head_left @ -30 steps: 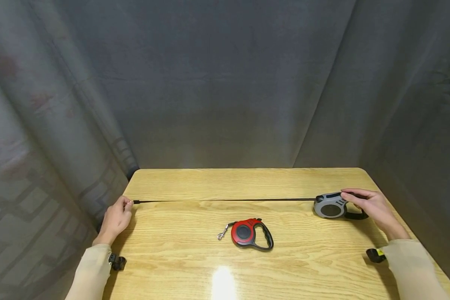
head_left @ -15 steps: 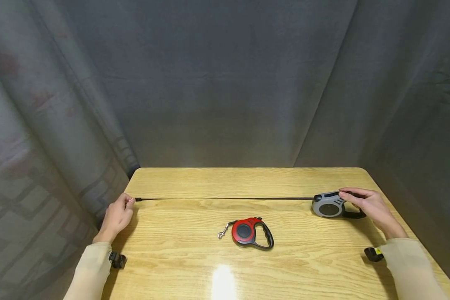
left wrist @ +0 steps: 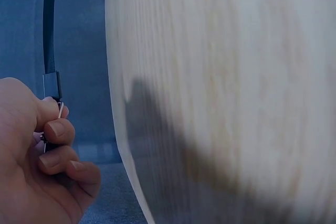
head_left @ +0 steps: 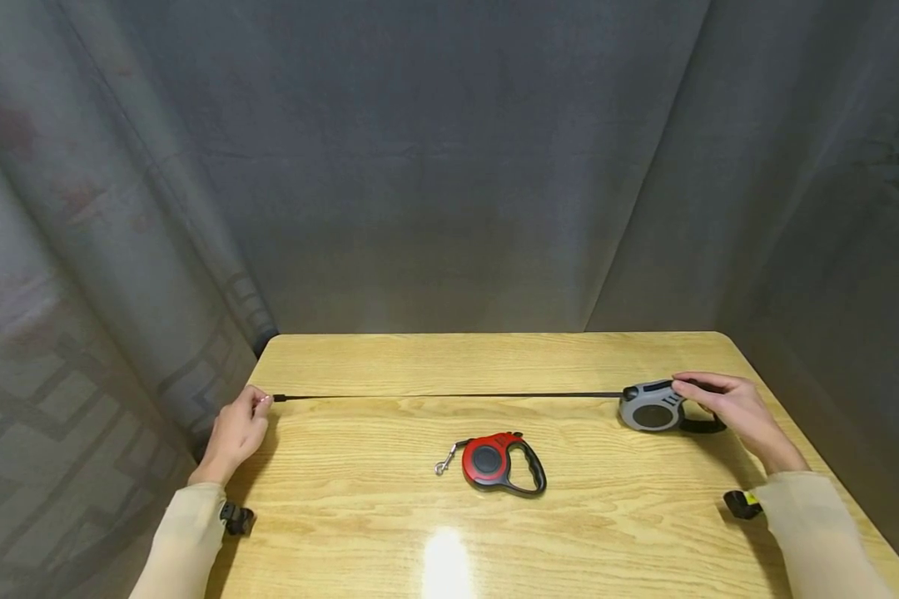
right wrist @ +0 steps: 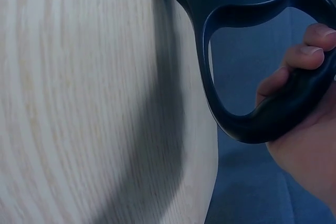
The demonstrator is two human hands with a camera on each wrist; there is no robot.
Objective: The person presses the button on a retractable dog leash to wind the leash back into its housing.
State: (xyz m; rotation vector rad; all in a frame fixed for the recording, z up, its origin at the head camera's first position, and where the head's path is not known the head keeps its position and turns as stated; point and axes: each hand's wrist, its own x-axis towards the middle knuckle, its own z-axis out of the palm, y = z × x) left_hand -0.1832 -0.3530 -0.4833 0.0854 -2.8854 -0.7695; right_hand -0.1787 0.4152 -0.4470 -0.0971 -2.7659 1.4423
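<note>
My right hand (head_left: 732, 409) grips a grey retractable dog leash (head_left: 650, 406) by its black handle (right wrist: 283, 109), fingers curled through the loop in the right wrist view. From its casing a black strap (head_left: 449, 395) runs taut across to the left. At the strap's far end my left hand (head_left: 235, 431) pinches the metal clip (left wrist: 60, 109), just past the black end sleeve (left wrist: 51, 85); most of the clip is hidden by the fingers. Between the hands, nearer the body, a red and black retractable leash (head_left: 487, 462) lies on the table with its silver clip (head_left: 445, 462) pointing left.
The wooden table (head_left: 345, 532) has a bright light reflection at its front middle. Grey curtains (head_left: 434, 166) hang behind it and along both sides. Small black wrist cameras (head_left: 236, 517) sit on both wrists.
The right hand and grey leash have shifted slightly left. The left hand has moved a little to the right with the strap end. The red leash lies where it was.
</note>
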